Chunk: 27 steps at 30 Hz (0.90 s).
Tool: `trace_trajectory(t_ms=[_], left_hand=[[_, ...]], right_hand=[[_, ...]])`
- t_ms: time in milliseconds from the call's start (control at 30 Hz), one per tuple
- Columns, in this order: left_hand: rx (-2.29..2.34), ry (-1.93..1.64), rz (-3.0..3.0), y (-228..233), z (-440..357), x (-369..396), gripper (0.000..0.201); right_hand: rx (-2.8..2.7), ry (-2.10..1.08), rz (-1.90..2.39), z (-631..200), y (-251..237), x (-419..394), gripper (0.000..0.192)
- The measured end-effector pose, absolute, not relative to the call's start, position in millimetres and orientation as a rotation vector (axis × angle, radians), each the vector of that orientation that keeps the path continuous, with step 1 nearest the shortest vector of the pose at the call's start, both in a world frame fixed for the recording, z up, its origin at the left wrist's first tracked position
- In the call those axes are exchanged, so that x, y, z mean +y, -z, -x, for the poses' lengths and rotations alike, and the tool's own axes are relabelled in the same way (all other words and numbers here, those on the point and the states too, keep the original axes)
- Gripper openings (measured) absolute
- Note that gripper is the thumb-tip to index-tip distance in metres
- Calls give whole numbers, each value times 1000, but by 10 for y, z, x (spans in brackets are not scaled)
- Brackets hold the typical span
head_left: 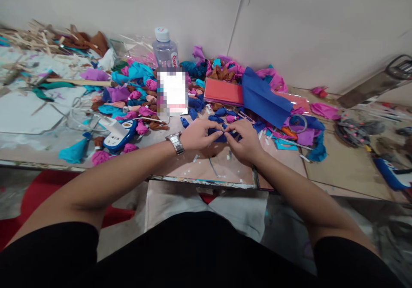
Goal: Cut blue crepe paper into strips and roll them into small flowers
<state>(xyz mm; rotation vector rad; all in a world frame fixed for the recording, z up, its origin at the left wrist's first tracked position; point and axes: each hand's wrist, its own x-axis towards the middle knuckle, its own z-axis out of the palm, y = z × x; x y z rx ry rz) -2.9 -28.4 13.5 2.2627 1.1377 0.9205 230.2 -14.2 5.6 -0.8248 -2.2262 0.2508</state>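
My left hand (pixel 199 134), with a metal watch (pixel 176 144) on the wrist, and my right hand (pixel 243 138) meet over the front of the table. Thumbs and fingertips of both pinch a small dark blue piece of crinkled paper or cloth (pixel 220 137), partly hidden by the fingers. Just beyond lie small twisted bundles of the same blue and a pink one (pixel 231 119). Behind my right hand a larger blue sheet (pixel 265 100) leans on the heap, beside a pack of red-orange sheets (pixel 223 91).
A clear bottle (pixel 165 50) stands near the wall, behind a blurred-out white patch (pixel 173 91). Left are a blue-white power strip (pixel 119 137) and green-handled pliers (pixel 51 89). A roll of clear tape (pixel 298 124) and cardboard (pixel 341 168) lie right. Colourful bundles cover the back.
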Motion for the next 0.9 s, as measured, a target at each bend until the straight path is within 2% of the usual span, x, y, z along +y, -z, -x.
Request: trace_trajectory(t_ms=[500, 800, 900], left_hand=[[1151, -915, -2120, -178, 30, -262, 27], [1082, -889, -2037, -172, 14, -259, 28], [1089, -899, -1992, -180, 13, -256, 37]], right_hand=[[-2199, -284, 828, -2312, -106, -134, 4], [-2190, -253, 820, -2315, -102, -132, 10], [-2190, -210, 795, -2313, -112, -129, 9]])
